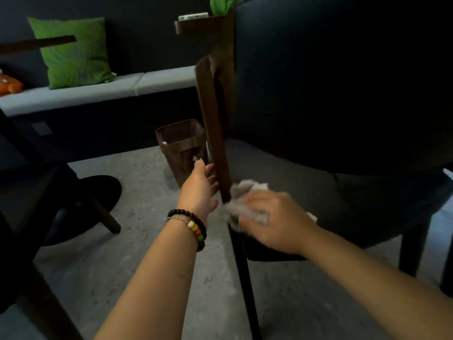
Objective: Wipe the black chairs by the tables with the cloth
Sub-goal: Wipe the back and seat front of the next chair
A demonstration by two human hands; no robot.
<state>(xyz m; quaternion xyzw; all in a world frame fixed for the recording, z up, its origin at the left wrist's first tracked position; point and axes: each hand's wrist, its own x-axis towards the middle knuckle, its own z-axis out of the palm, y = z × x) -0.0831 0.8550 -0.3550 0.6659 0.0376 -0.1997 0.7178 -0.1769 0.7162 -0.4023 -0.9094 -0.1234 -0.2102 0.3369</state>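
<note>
Two bare forearms reach in from the bottom edge. Left wrist carries bead bracelets [195,227], one black, one with coloured beads. Left hand [199,184] lies against the brown wooden chair frame [213,119], fingers straight and reaching past its far side; whether they curl round the wood cannot be told. Right hand [270,220], motion-blurred, is closed over a crumpled grey cloth [246,192] and presses it at the foot of the frame, where the wood meets the seat corner.

Black chair [343,94] fills the right half of the view: broad dark padded back, dark seat [382,200] below it, thin dark legs dropping to the floor.

Floor [137,241] is pale grey speckled stone, dull in low light. Brown square wastebasket [182,148] stands on it just beyond the left hand, close beside the frame. Second dark chair [73,192], with wooden legs, sits at left.

Back wall is dark. Long bench with light grey cushions [98,92] runs along it. Green patterned pillow [73,52] leans upright on the bench; something orange [9,84] sits at the far left edge, too cropped to identify. Brown tabletop edge [198,25] shows at top centre, with a pale flat item [193,16] on it and a bit of green cloth or foliage [221,4] behind.
</note>
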